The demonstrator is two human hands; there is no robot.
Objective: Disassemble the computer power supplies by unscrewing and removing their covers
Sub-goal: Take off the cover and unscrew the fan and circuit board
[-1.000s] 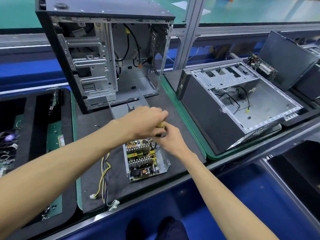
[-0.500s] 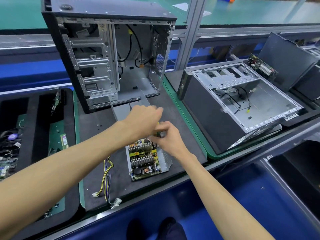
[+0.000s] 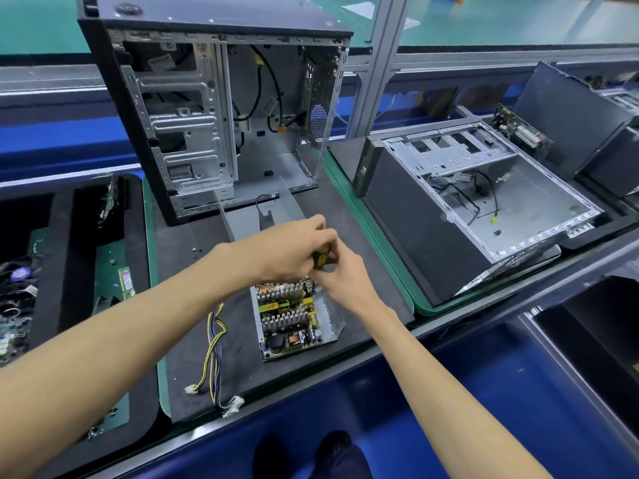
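A power supply (image 3: pixel 294 319) lies open on the dark mat near the front edge of the desk (image 3: pixel 363 216). Its cover (image 3: pixel 259 216), a bent grey sheet-metal piece, already sits just behind it, so this unit looks largely stripped; the board may remain screwed in. Inside show finned aluminium heatsinks, yellow-wrapped coils and a perforated steel side wall. Both hands meet above its far end: the left hand (image 3: pixel 294 250) and right hand (image 3: pixel 342 274) curl their fingers round a yellow-and-black screwdriver (image 3: pixel 320 259). A bundle of yellow and purple wires (image 3: pixel 214 344) trails left. Behind stands an upright gutted steel case (image 3: pixel 214 108); another case (image 3: pixel 466 202) lies to the right.
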